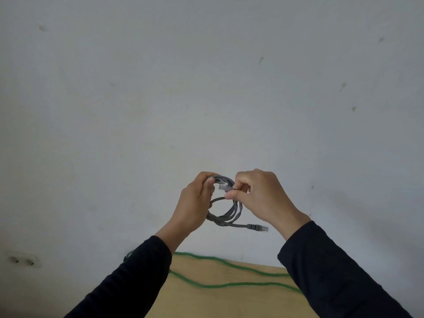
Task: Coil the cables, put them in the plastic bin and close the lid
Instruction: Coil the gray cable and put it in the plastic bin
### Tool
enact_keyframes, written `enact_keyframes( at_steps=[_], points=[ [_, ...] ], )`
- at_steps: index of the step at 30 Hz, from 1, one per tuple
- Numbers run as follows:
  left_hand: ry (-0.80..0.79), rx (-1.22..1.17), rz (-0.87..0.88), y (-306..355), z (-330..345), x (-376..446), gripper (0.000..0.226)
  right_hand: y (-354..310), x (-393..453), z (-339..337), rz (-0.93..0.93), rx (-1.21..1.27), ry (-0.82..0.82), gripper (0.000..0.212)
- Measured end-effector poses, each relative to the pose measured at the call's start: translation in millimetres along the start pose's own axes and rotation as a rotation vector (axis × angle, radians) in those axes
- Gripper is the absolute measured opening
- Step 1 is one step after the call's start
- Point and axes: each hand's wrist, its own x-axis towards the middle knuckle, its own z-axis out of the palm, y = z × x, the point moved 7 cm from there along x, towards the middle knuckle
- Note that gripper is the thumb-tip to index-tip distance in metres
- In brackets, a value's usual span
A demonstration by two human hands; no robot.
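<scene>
A grey network cable [229, 216] is wound into a small coil and held up in front of the wall. My left hand [195, 203] grips the coil's left side. My right hand [259, 193] pinches one clear plug end at the top of the coil. The other plug [258, 227] sticks out to the right below my right hand. A green cable [229, 284] lies loose in long curves on the wooden table [218, 304] beneath my arms. No plastic bin is in view.
A pale wall [206, 88] fills most of the view, directly behind the table. A wall socket [23, 260] sits low at the left. Dark sleeves cover both forearms and hide parts of the table.
</scene>
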Motion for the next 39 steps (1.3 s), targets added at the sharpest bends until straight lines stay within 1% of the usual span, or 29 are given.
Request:
enact_keyframes(
  at_steps=[5,8,10,12,14,17,19,21,24,27,29,32,34,37,39],
  points=[
    [0.024,-0.019,0.019,2.8,2.1,-3.6,0.025,-7.3,-1.3,2.5,0.004,-0.099,0.026,0.030],
    [0.037,0.009,0.052,5.2,3.9,-5.2,0.025,-10.6,-1.0,3.1,0.044,-0.145,0.022,0.030],
    [0.038,0.030,0.078,6.6,5.3,-5.9,0.024,-11.9,-0.7,1.8,0.072,-0.162,0.049,0.031],
    [0.036,-0.003,0.080,7.8,7.6,-7.3,0.024,-12.1,-0.3,0.3,0.090,-0.169,0.122,0.031],
    [0.032,-0.065,0.084,10.6,11.1,-9.8,0.025,-11.1,0.2,0.9,0.099,-0.165,0.230,0.030],
    [0.013,-0.102,0.103,15.1,16.5,-12.5,0.023,-5.3,-3.0,3.3,0.067,0.007,0.407,0.028],
    [0.008,-0.156,0.096,15.8,15.3,-11.6,0.023,-1.7,-6.7,4.6,0.000,0.099,0.459,0.025],
    [0.001,-0.226,0.093,16.8,12.5,-10.5,0.024,0.7,-9.3,6.5,-0.085,0.100,0.453,0.026],
    [-0.007,-0.274,0.098,18.8,12.0,-9.8,0.026,3.3,-11.8,10.9,-0.188,0.070,0.411,0.037],
    [0.037,-0.360,0.059,13.1,6.4,-6.8,0.027,5.4,-15.9,22.2,-0.238,0.189,0.304,0.044],
    [0.063,-0.384,0.037,6.3,2.6,-4.8,0.028,3.8,-21.8,27.0,-0.266,0.213,0.323,0.044],
    [0.080,-0.332,0.026,-0.7,5.8,-9.2,0.028,4.0,-29.9,31.8,-0.240,0.192,0.446,0.040],
    [0.128,-0.287,0.017,-6.8,6.5,-15.2,0.029,6.7,-33.7,38.2,-0.197,0.207,0.493,0.038],
    [0.225,-0.208,0.003,-21.1,6.3,-30.0,0.032,11.1,-41.2,51.8,-0.131,0.245,0.503,0.037],
    [0.306,-0.210,-0.045,-36.1,6.0,-42.3,0.034,12.0,-48.1,64.7,-0.090,0.269,0.492,0.038]
  ],
)
